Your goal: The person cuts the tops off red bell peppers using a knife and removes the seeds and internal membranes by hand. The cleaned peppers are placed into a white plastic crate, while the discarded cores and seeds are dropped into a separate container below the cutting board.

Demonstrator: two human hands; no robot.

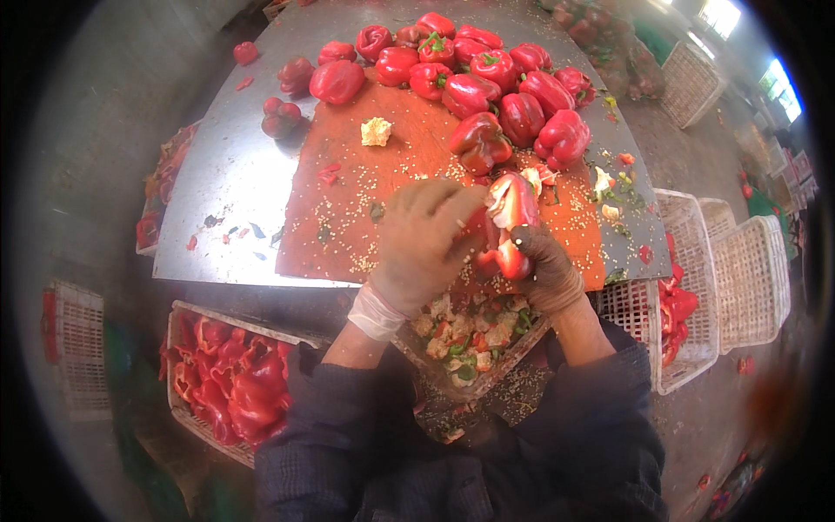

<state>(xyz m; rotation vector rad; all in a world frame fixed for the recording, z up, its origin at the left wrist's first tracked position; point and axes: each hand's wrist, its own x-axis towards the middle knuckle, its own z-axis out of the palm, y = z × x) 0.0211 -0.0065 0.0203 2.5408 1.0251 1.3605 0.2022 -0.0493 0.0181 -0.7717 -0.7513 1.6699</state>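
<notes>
My right hand (pixel 551 264), in a stained glove, grips a torn-open red bell pepper (pixel 512 202) with its pale inner flesh showing. Close against the pepper's left side is my left hand (pixel 424 241), gloved and blurred, its fingers bent; whether they grip the pepper is unclear. Both hands are above the near edge of an orange cloth (pixel 352 176) strewn with seeds. A heap of whole red bell peppers (pixel 470 91) lies just beyond them. Below the hands, a container (pixel 479 388) holds seed cores and green stems.
The cloth covers part of a metal table (pixel 222 189). A seed core (pixel 376 132) rests on it. At left, a plastic crate (pixel 179 408) holds opened red peppers (pixel 228 378); another crate (pixel 691 326) with pepper pieces stands at right. More crates (pixel 750 280) are beyond.
</notes>
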